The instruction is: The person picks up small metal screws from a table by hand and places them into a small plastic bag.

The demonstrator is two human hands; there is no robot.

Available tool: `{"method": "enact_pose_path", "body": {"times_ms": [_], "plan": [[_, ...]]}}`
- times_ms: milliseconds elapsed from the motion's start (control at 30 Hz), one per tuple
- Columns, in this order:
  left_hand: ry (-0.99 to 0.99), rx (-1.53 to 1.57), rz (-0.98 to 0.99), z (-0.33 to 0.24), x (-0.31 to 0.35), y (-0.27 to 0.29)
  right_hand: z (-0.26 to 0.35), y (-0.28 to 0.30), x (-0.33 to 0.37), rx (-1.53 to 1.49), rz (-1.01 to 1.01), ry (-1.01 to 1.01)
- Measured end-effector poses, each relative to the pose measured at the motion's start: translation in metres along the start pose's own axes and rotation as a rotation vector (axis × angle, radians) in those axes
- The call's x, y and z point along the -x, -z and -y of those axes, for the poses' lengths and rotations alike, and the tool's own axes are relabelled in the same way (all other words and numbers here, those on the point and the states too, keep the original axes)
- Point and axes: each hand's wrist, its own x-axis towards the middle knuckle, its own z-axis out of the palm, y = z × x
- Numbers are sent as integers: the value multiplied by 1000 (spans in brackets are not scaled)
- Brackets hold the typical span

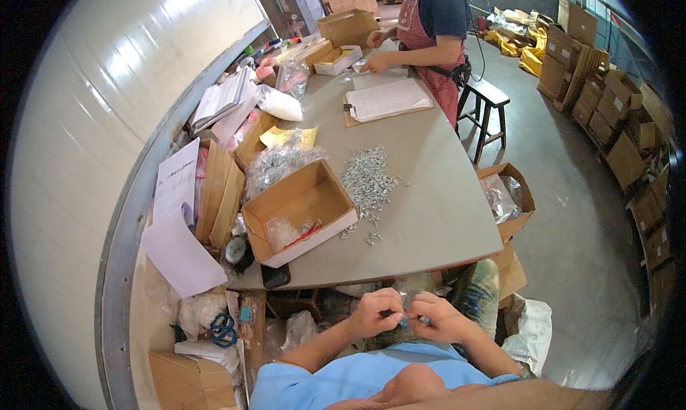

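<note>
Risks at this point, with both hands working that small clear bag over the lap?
1. Both hands, left hand and right hand, pinch the small clear bag off the table; a slip may drop it to the floor.
2. Loose screws lie spread toward the table's near edge, so a bump might roll some off.

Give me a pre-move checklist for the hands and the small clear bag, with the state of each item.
1. Left hand pinching the small clear bag: ok.
2. Right hand on the same bag: ok.
3. Bag sealed or open: cannot tell, too small.
4. Pile of metal screws lying on the table: ok.
5. Open cardboard box upright beside the pile: ok.
6. Co-worker's hands apart from the person's own, at the table's far end: ok.
</note>
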Motion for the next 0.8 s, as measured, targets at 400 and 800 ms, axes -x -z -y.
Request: {"method": "enact_pose_path", "body": {"times_ms": [400, 800], "plan": [[166, -772, -750, 35, -77, 249, -35, 24, 32, 200, -326, -312], [978, -1373, 212, 90, -25, 282, -53, 25, 5, 218, -288, -270]]}}
